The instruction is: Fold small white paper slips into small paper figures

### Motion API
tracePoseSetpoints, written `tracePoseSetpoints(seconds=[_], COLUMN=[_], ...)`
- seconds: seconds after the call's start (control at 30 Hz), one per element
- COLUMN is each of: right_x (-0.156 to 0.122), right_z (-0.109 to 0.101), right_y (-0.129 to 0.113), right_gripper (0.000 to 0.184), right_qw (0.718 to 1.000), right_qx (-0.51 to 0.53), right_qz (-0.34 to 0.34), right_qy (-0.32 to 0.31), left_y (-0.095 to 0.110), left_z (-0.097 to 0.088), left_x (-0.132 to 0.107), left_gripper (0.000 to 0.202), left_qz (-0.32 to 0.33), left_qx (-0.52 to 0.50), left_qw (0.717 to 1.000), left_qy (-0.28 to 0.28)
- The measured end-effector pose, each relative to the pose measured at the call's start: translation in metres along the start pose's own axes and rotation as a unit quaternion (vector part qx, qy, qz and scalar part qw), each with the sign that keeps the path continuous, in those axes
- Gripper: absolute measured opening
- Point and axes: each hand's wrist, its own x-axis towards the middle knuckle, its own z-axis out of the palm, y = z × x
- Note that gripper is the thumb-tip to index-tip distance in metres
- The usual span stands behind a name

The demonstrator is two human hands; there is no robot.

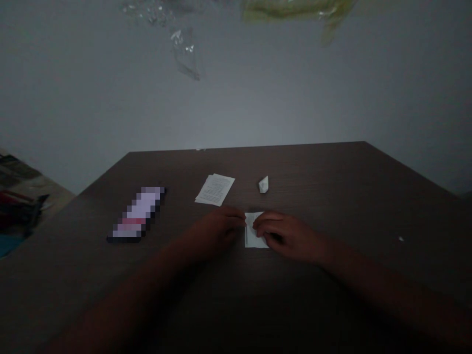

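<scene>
A small white sheet of paper [252,240] lies flat on the table between my two hands, with a crease or dark line along its left side. My left hand [224,226] rests at the paper's left edge, fingers bent and pressed together with their tips on its upper corner. Over the paper's right half is my right hand [287,233], its fingers curled and closed on the sheet; the thumb side hides part of it. Beyond the hands stands a small folded paper piece [264,185] with a pointed tip.
A stack of printed paper slips [216,189] lies behind my left hand. Further left is a phone [138,214] with its screen blurred out. The brown table [313,172] meets a pale wall [258,98]. A tiny white scrap [401,239] is at the right.
</scene>
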Motion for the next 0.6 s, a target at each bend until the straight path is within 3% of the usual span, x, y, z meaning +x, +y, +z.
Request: tracePoseSetpoints(seconds=[0.6], right_x=[-0.0018], right_z=[0.0028], right_y=[0.0045], right_gripper=[0.028], right_qw=[0.999], right_qx=[-0.006], right_qz=[0.033], right_qy=[-0.021], left_y=[0.0020], left_z=[-0.0040], left_x=[-0.0012], left_gripper=[0.044], left_qz=[0.018], left_qx=[-0.012], left_qw=[1.000], left_qy=[-0.006])
